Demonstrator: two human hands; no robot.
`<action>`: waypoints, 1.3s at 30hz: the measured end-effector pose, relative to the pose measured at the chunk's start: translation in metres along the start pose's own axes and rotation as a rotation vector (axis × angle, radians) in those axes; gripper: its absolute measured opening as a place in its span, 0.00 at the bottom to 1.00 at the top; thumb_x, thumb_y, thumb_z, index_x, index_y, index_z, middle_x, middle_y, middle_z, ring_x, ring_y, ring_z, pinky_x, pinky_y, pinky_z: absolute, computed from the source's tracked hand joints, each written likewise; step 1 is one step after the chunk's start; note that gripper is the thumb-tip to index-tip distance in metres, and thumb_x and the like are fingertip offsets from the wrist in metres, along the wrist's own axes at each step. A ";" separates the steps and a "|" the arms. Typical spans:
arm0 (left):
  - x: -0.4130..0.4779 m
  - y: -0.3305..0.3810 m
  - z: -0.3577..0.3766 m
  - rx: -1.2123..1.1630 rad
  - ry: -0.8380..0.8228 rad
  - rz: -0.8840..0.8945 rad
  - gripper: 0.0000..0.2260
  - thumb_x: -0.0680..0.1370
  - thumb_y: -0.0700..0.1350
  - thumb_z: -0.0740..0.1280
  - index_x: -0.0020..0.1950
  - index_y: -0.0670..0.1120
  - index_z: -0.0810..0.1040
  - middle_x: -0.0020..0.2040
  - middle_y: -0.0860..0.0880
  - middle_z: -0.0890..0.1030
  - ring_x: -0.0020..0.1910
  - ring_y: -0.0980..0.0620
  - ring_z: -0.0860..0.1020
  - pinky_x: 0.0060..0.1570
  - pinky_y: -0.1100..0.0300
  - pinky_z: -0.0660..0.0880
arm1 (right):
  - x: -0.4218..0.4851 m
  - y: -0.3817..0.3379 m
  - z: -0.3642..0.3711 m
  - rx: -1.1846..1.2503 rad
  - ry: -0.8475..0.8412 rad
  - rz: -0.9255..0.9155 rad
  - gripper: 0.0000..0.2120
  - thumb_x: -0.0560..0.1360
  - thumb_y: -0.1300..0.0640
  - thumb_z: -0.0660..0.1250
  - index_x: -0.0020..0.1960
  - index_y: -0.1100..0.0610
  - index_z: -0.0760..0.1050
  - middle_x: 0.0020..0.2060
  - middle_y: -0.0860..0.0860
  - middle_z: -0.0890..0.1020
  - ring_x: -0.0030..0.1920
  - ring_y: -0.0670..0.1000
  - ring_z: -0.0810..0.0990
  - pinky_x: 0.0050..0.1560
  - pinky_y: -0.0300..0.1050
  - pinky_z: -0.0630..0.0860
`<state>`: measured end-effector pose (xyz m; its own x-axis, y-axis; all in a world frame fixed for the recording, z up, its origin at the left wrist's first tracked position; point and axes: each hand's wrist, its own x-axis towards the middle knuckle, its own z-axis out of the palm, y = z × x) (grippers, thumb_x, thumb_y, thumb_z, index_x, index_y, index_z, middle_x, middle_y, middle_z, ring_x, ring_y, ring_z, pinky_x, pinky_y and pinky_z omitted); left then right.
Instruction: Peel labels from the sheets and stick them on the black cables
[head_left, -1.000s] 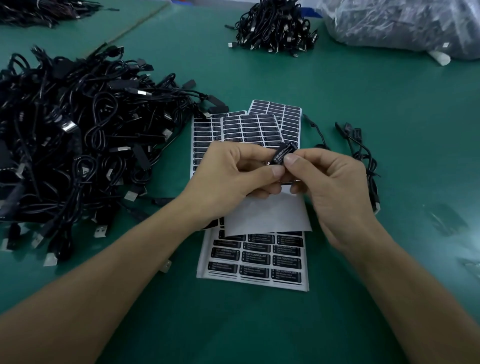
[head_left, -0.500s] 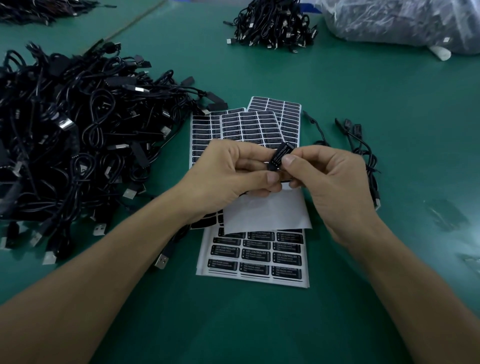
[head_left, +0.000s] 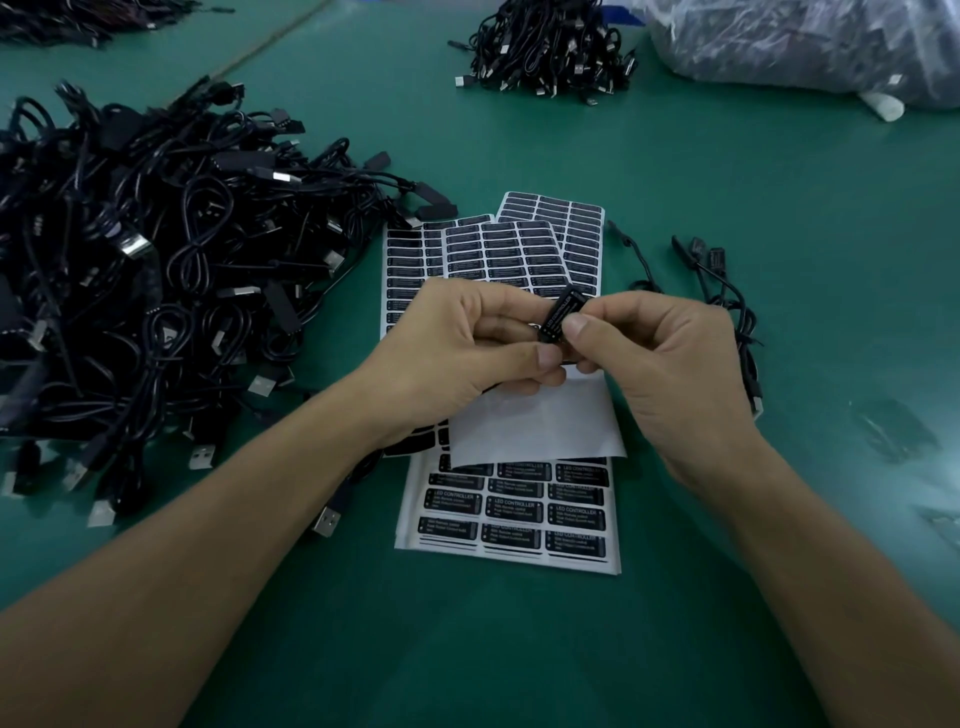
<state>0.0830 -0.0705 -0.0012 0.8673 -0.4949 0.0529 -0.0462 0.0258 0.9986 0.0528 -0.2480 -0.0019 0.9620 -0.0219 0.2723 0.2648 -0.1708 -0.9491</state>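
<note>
One black controller block (head_left: 560, 313) is pinched by the left hand (head_left: 467, 353) and right hand (head_left: 660, 374), its long axis tilted up-right; four printed label sheets (head_left: 519, 514) are spread beneath.

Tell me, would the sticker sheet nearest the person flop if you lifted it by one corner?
Probably yes: the sticker sheet looks paper-thin, so it would likely droop. It also seems very light. Lying flat on the green table, it might slide when pushed.
</note>
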 end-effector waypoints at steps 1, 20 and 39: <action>0.000 0.000 0.000 0.001 0.002 -0.001 0.13 0.71 0.41 0.74 0.55 0.47 0.84 0.46 0.44 0.87 0.44 0.50 0.86 0.44 0.61 0.82 | 0.000 0.000 0.000 -0.007 0.001 -0.001 0.09 0.75 0.64 0.72 0.40 0.53 0.83 0.33 0.47 0.85 0.34 0.42 0.81 0.40 0.35 0.77; -0.002 0.003 0.003 -0.041 0.020 -0.012 0.09 0.69 0.42 0.75 0.47 0.53 0.85 0.42 0.44 0.87 0.42 0.50 0.86 0.41 0.62 0.81 | -0.002 0.004 0.005 -0.135 0.091 -0.088 0.09 0.73 0.63 0.73 0.38 0.51 0.82 0.32 0.45 0.84 0.32 0.40 0.79 0.36 0.32 0.74; -0.004 0.007 0.005 -0.008 0.018 -0.003 0.09 0.67 0.43 0.76 0.42 0.57 0.86 0.40 0.45 0.87 0.40 0.51 0.86 0.42 0.61 0.82 | -0.003 0.004 0.009 -0.168 0.116 -0.171 0.10 0.73 0.65 0.73 0.37 0.51 0.80 0.30 0.39 0.83 0.30 0.38 0.80 0.34 0.27 0.73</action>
<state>0.0769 -0.0733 0.0052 0.8764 -0.4791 0.0494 -0.0392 0.0312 0.9987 0.0511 -0.2399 -0.0077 0.8874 -0.0896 0.4522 0.3988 -0.3430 -0.8505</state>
